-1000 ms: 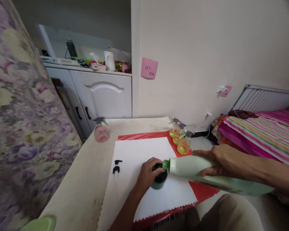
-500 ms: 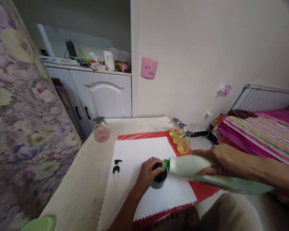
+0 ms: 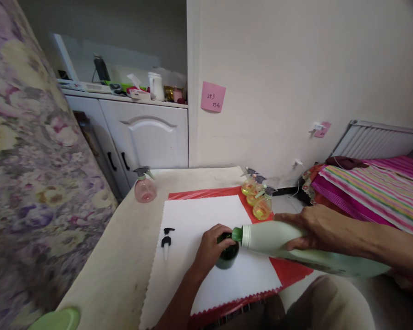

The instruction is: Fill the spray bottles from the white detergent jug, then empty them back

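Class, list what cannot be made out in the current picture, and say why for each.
- Head view: the mouth of the dark bottle, hidden by the left hand and the spout.
- Head view: part of the pale bottle, covered by the right hand.
- Head view: the rest of the green object, cut off by the bottom edge.
- Head view: writing on the small note, too small.

I am facing a pale wall [image 3: 261, 68], to which a pink note [image 3: 213, 103] is clinging. To my left, a floral cloth [image 3: 37, 160] is hanging beside a white cabinet [image 3: 151, 142]; the recess [image 3: 141, 27] above it is lying in shade. To my right, a striped bed [image 3: 375, 183] is standing before a slatted white panel [image 3: 382, 140]. Pale floor [image 3: 291, 208] is showing between bed and bench [image 3: 124, 243].
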### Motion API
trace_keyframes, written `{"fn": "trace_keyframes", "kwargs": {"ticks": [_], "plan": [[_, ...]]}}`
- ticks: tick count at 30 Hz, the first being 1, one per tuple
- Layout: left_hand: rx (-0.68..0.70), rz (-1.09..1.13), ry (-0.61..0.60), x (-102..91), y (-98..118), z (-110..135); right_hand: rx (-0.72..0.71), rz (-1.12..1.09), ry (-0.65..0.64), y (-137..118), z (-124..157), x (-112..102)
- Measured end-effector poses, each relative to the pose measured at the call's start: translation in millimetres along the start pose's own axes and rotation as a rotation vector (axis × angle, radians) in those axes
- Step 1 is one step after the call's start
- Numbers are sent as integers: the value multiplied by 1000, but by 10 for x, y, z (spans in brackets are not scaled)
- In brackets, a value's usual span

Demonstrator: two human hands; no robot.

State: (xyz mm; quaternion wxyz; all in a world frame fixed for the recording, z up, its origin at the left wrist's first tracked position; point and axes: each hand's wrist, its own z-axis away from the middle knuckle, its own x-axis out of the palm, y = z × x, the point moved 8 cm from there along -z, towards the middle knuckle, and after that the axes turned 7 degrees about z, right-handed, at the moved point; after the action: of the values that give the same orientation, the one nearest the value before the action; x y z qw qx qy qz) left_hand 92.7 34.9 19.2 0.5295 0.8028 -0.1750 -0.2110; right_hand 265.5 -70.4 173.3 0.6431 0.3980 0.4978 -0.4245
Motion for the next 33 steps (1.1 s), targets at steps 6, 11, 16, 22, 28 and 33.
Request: {"fn": "trace_keyframes", "kwargs": {"ticks": [6,11,16,22,28,33], "plan": [[5,-8,1,10,-7,-9,9,30,17,-9,-6,0],[5,-6,2,4,-7,-9,4,32,7,-8,-7,9],[10,0,5,-1,3,-8,12,38,4,-4,-9,6],[0,-9,6,-4,17,-8,7,39,23,-8,-3,-10],[-2,-7,-2,4,15,-13,-1,21,28,-23,-11,-19],[-6,-17,-2,4,7,-19,-15,42,46,-21,-10,-16]]}}
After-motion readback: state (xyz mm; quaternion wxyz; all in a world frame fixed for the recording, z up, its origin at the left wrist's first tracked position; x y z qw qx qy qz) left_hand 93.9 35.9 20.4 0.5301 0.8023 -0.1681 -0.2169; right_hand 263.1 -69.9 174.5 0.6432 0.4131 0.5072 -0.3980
